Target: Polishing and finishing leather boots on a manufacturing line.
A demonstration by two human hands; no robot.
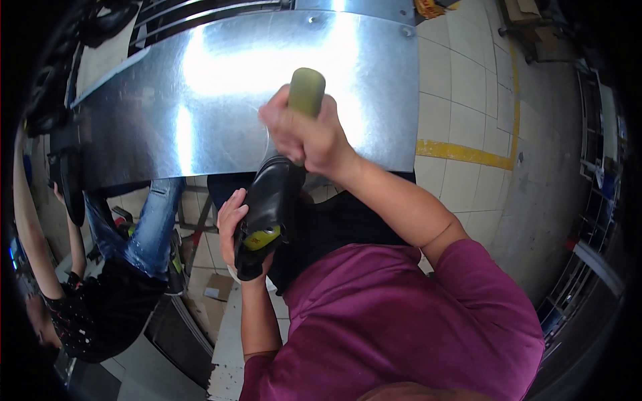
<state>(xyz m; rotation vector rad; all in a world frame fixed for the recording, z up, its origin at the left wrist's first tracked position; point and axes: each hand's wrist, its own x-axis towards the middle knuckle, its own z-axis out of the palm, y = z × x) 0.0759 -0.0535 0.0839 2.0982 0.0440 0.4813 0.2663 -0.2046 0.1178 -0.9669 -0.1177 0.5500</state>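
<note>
Wrinkled magenta-purple shirt [394, 314], short loose sleeves [491, 281]; black garment [341, 227] below; forearms [401, 200] bare.

A metal-topped workbench [221, 137] is whitened by patches of glare, and round fasteners [406, 31] are set near its far edge. To its right, a pale tiled floor [438, 87] is crossed by a yellow stripe [468, 154].
</note>
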